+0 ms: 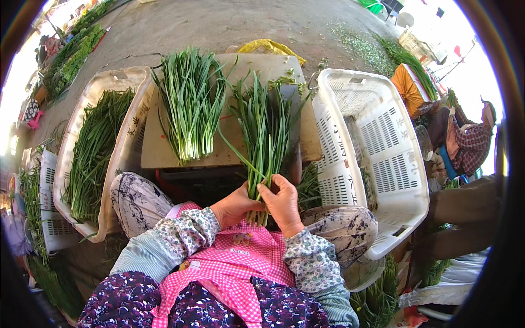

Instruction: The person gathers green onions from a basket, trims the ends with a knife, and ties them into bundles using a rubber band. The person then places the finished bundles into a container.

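My left hand (238,205) is closed around the lower stems of a bunch of garlic chives (262,127), whose leaves point away from me over a board (180,162). The thumb and fingers of my right hand (282,201) pinch stems of the same bunch from the right. To the left, a larger bunch of garlic chives (190,106) lies on the board with its pale stem ends towards me. A dark flat blade (292,100) is partly hidden behind the held leaves, and a handle (295,168) shows near the board's front edge.
A white plastic basket (112,172) with green leaves stands at the left. Another white basket (383,160) stands at the right, with little visible inside. Yellow plastic (270,45) lies behind the board. Leaf scraps (363,49) are scattered on the floor. A person in a checked garment (471,143) is at the far right.
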Available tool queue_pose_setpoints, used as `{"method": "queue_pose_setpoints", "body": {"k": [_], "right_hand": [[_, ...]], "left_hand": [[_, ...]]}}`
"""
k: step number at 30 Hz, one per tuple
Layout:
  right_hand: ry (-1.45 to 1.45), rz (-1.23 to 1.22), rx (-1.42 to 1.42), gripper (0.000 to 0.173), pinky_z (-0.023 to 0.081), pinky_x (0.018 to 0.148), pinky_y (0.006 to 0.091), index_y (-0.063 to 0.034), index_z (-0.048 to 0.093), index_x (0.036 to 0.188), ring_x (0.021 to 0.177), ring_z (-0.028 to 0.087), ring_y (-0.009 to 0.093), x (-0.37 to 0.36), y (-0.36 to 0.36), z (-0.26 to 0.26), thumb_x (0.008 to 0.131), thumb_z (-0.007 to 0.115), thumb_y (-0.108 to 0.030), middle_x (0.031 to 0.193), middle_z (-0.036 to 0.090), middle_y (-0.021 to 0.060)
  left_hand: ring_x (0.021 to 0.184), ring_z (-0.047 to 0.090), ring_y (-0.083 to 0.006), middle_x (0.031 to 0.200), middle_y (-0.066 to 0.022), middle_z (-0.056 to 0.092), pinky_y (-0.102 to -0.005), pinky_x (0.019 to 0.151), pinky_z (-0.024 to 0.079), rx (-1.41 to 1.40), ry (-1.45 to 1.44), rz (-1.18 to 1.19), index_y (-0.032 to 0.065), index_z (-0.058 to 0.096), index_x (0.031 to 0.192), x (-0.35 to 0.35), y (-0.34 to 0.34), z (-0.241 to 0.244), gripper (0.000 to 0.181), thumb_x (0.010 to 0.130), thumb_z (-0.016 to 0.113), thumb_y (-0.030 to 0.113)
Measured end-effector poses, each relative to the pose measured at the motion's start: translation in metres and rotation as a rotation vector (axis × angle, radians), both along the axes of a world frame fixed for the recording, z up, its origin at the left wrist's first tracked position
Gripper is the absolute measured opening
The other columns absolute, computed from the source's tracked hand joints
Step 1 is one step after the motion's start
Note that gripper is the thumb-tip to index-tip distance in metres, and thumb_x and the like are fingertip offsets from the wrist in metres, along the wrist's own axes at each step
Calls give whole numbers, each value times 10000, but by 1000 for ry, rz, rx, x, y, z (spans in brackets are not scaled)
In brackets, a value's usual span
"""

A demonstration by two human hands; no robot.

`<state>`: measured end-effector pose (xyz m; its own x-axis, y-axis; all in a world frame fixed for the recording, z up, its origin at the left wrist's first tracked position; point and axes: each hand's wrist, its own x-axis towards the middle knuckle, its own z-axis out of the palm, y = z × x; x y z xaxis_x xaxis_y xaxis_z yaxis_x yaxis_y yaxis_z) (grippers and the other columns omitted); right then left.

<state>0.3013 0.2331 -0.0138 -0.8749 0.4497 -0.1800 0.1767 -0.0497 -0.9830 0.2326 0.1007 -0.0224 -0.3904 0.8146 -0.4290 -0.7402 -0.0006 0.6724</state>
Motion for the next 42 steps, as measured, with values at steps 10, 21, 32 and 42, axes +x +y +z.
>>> {"method": "queue_pose_setpoints", "body": {"k": [10, 21, 32, 42], "right_hand": [[148, 56, 185, 112, 485, 624, 215, 11, 695, 1004, 725, 594, 39, 20, 4, -8, 935, 737, -66, 826, 659, -38], [98, -24, 190, 134, 519, 617, 225, 37, 701, 990, 705, 628, 53, 12, 0, -7, 939, 738, -81, 834, 692, -9], [445, 221, 205, 96, 536, 597, 263, 27, 688, 1007, 707, 661, 143, 44, -6, 57, 913, 708, 21, 897, 696, 82], [-131, -52, 95, 63, 527, 615, 317, 9, 657, 963, 704, 643, 199, 131, 47, 91, 955, 663, -53, 852, 680, 109]], "left_hand": [[1043, 682, -244, 1157, -104, 685, -436, 919, 575, 43, -397, 58, 46, 615, 1241, -16, -3, -11, 330, 991, 668, 255], [919, 698, -221, 1020, -85, 698, -410, 821, 599, -15, -437, 78, 56, 640, 1145, -16, -4, -8, 227, 994, 669, 223], [882, 707, -242, 1030, -139, 725, -411, 732, 617, -84, -369, 161, 8, 671, 1110, -17, 3, -40, 247, 963, 710, 203], [884, 715, -208, 1085, -123, 721, -346, 779, 622, -128, -111, 56, -23, 632, 1185, -38, -27, 11, 339, 869, 748, 18]]}}
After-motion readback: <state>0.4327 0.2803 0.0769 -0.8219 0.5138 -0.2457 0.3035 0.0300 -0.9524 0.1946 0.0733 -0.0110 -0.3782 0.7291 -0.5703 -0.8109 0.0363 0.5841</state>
